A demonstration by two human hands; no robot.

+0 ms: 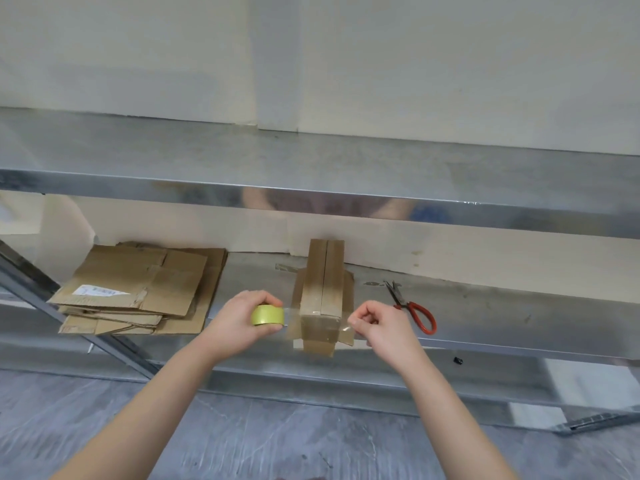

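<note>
Scissors (pixel 414 308) with red handles lie on the lower shelf (pixel 502 317) just right of my right hand (pixel 375 323), blades pointing back toward the wall. On the far side of my left hand (pixel 242 318) sits a stack of flattened cartons (pixel 138 289), one with a white label on top. Nothing lies between my hands but the box itself.

From the head view, my left hand's fingers curl round the tape roll (pixel 268 315), yellow-green at its core, held just left of the cardboard box (pixel 322 299). My right hand pinches the free end of the clear tape strip (pixel 341 329), which runs from the roll across the near end of the box. The box lies lengthwise on the shelf, its top flaps meeting in a seam and its far end against the wall.

I count one box, one roll, one pair of scissors and one stack of cartons; how many sheets it holds I cannot tell. A small black object (pixel 458 361) sits at the shelf's front edge.

The shelf is dull, scuffed metal, with an upper shelf (pixel 311 161) of the same metal overhead. Behind is a pale wall, below a grey floor (pixel 277 445).
</note>
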